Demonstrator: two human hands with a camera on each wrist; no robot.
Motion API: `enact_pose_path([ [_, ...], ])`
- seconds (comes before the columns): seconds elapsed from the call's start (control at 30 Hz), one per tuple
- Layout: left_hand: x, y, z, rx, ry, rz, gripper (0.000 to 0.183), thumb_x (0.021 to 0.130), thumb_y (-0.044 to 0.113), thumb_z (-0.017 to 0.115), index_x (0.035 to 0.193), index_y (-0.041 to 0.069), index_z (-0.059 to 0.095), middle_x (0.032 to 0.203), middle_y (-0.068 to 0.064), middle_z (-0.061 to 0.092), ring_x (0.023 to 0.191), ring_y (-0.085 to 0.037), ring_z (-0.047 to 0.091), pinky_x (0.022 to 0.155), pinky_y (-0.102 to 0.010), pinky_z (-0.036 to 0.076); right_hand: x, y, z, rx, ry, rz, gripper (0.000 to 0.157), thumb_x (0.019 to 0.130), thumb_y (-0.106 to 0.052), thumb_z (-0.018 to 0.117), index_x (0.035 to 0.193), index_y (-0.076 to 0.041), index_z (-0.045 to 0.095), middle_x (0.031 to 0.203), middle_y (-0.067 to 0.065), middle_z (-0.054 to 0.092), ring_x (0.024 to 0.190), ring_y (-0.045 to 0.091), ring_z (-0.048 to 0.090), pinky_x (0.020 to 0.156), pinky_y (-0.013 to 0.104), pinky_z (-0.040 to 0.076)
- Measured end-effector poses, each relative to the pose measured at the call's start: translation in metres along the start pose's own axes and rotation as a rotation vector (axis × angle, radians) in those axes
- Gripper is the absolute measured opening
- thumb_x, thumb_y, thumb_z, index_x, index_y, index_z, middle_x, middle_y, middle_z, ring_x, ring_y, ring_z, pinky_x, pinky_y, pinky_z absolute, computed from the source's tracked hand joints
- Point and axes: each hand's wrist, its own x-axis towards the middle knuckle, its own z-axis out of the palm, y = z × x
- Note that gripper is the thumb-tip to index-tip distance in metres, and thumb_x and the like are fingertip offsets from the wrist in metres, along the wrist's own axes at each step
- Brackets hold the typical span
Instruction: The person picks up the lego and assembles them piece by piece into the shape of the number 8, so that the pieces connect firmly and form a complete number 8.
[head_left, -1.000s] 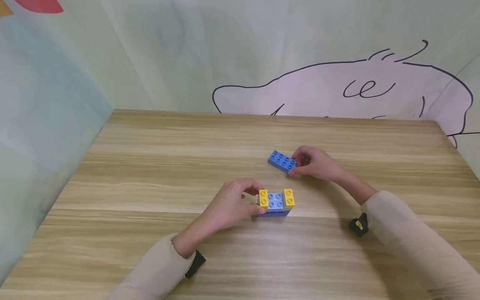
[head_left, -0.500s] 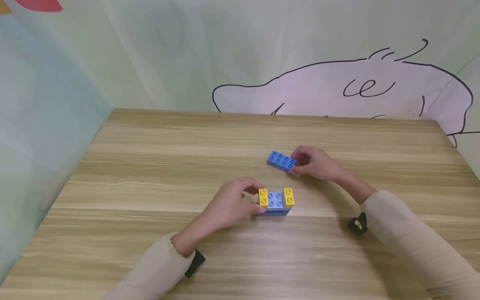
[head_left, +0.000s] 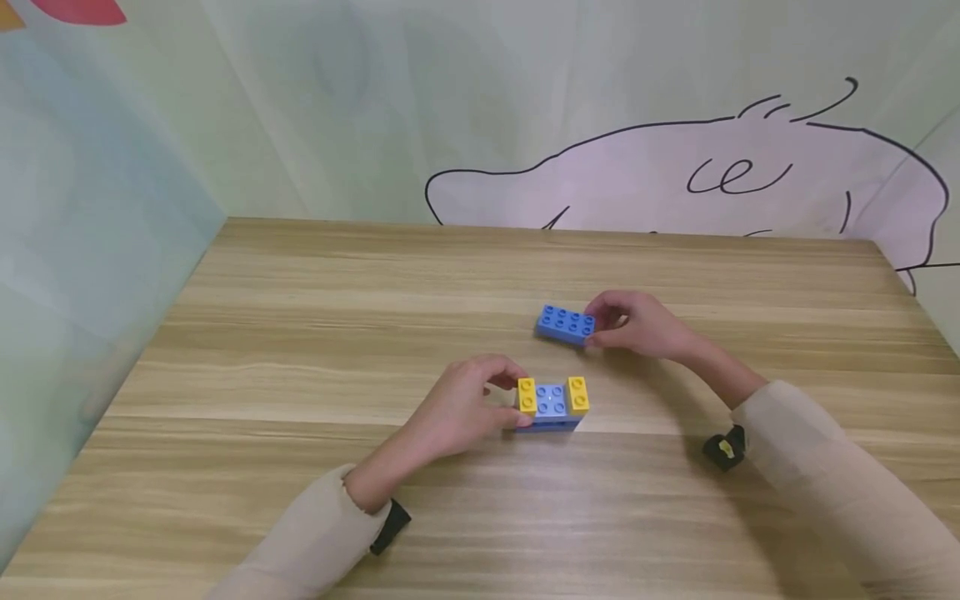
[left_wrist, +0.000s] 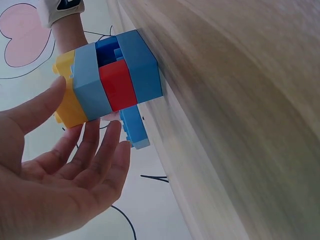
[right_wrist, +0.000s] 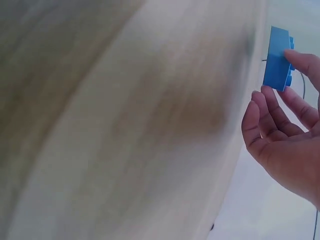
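Observation:
A stack of toy building bricks (head_left: 551,402) stands on the wooden table, light blue on top with a yellow brick at either end. From the left, my left hand (head_left: 465,408) pinches the left yellow brick (left_wrist: 72,102) between thumb and fingers. A red brick (left_wrist: 117,85) shows between the stack's blue layers in the left wrist view. Farther back, my right hand (head_left: 637,325) grips a blue eight-stud brick (head_left: 564,325) by its right end. This brick appears raised off the table in the right wrist view, studs facing up.
The wooden tabletop (head_left: 300,333) reaches back to a wall (head_left: 337,108) with a printed cartoon drawing. Another wall panel (head_left: 82,250) borders the table's left side. Black straps (head_left: 723,448) hang at the sleeves.
The blue brick in my right hand has turned slightly and shifted a little to the right. My left hand and the stack stay in place.

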Motion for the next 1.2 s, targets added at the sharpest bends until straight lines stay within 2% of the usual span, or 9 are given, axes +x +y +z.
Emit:
enact_pose_path([
  [0.4,0.000,0.000,0.001,0.003,0.005,-0.001,0.035,0.072,0.012,0.077,0.104,0.010,0.063,0.102,-0.001,0.062,0.097,-0.017,0.056,0.083,-0.036,0.046,-0.012,-0.017,-0.012,-0.016,-0.029,-0.066,0.029,0.078,-0.011,0.072,0.103,-0.001,0.062,0.086,0.005,0.058,0.082,0.020,0.052,0.075,0.035,0.048],
  [0.6,-0.001,0.000,0.001,-0.004,0.005,0.003,0.035,0.072,0.012,0.077,0.104,0.009,0.063,0.102,-0.002,0.062,0.097,-0.018,0.056,0.083,-0.037,0.046,-0.019,-0.023,-0.016,-0.019,-0.048,-0.113,0.027,0.079,-0.010,0.071,0.103,-0.002,0.062,0.087,0.004,0.059,0.081,0.019,0.052,0.072,0.030,0.048],
  [0.83,-0.001,0.001,0.001,0.000,0.010,0.005,0.034,0.072,0.012,0.077,0.103,0.009,0.063,0.100,-0.001,0.062,0.097,-0.018,0.056,0.082,-0.036,0.046,-0.029,-0.034,-0.018,0.000,-0.079,-0.149,0.027,0.077,-0.007,0.071,0.102,-0.003,0.062,0.089,0.002,0.061,0.081,0.018,0.055,0.069,0.028,0.050],
  [1.2,-0.001,0.001,0.001,-0.004,0.011,0.007,0.035,0.072,0.012,0.077,0.104,0.008,0.063,0.102,-0.002,0.062,0.097,-0.018,0.056,0.082,-0.036,0.046,-0.041,-0.050,-0.017,0.021,-0.119,-0.191,0.027,0.077,-0.008,0.071,0.103,-0.005,0.062,0.091,0.000,0.060,0.083,0.018,0.055,0.072,0.033,0.050],
])
